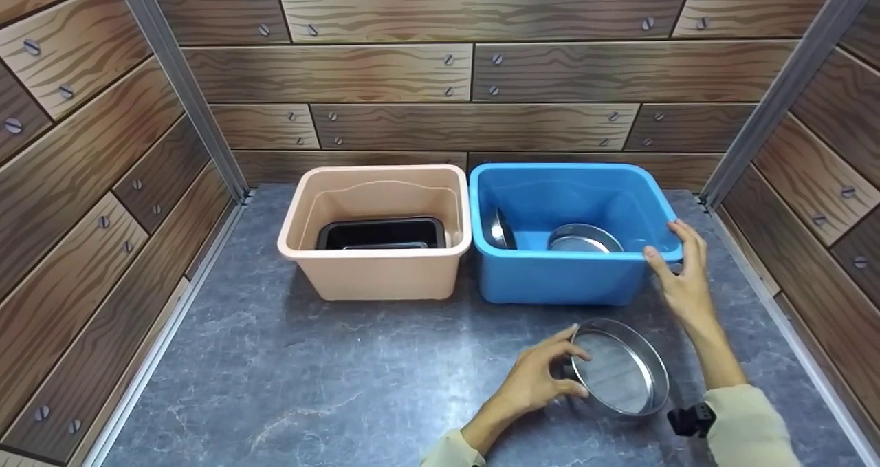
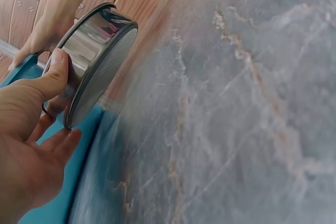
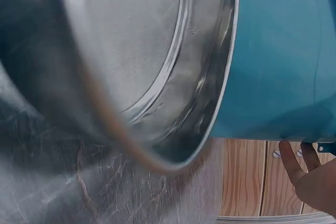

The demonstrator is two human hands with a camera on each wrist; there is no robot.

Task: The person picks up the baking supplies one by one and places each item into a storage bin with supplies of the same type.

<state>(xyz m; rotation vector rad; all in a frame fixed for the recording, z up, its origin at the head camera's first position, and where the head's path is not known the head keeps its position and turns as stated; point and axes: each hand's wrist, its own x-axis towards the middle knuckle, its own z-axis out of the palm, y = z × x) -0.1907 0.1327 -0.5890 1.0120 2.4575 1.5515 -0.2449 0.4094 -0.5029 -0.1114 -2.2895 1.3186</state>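
My left hand [image 1: 533, 377] pinches the near-left side of a round metal sieve [image 1: 619, 367], thumb on one side and fingers at its rim. The sieve has a shiny wall and a fine mesh bottom [image 2: 107, 72], and it is held tilted over the tabletop. My right hand [image 1: 687, 285] grips the front right corner of a blue plastic bin [image 1: 560, 278], thumb at the front and fingers over the rim. Inside that bin lie another round metal sieve [image 1: 584, 236] and a dark, shiny round piece [image 1: 502, 230] leaning on the left wall.
A peach plastic bin [image 1: 385, 274] stands left of the blue one, their rims nearly touching. It holds black rectangular pans [image 1: 381, 230]. The dark marbled tabletop [image 1: 309, 371] is bounded by wood-patterned walls [image 1: 392, 75] behind and at both sides.
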